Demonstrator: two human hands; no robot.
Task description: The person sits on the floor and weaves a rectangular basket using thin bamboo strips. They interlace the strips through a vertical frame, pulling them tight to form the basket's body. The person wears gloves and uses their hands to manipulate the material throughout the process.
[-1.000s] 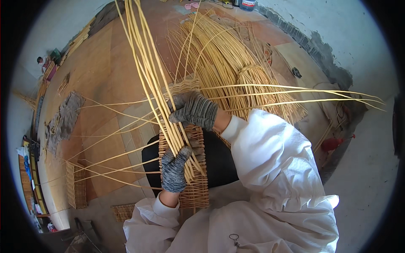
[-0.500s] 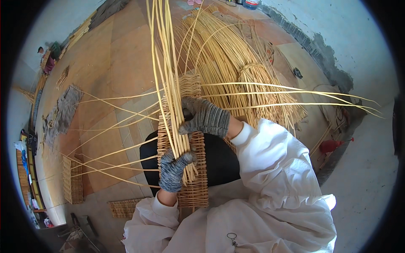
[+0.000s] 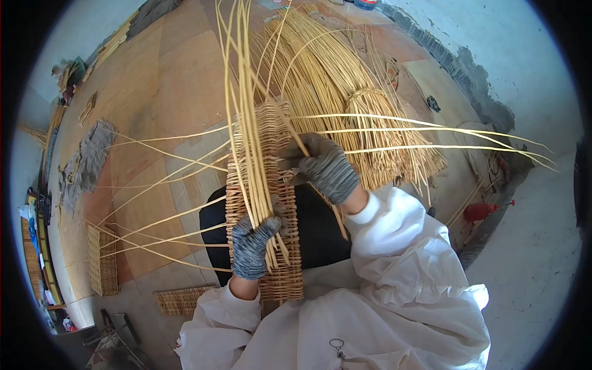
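Note:
A long woven wicker panel (image 3: 285,256) lies lengthwise before me on a black surface (image 3: 320,234), with long loose rods sticking out to both sides. My left hand (image 3: 250,246), in a grey knit glove, is closed round the lower part of a bunch of pale rods (image 3: 250,154) lying along the panel. My right hand (image 3: 324,166), gloved alike, grips a single darker rod (image 3: 336,219) slanting from upper left to lower right, beside the panel's right edge.
A large tied sheaf of rods (image 3: 376,117) lies behind at the right. At the left are a grey cloth (image 3: 86,163), a wicker piece (image 3: 103,262) and another woven piece (image 3: 182,299). A red bottle (image 3: 478,211) stands near the right wall (image 3: 524,246).
My right hand has moved off the bunch toward the right and now holds one rod apart from it. The bunch stands more upright in my left hand, which has moved little.

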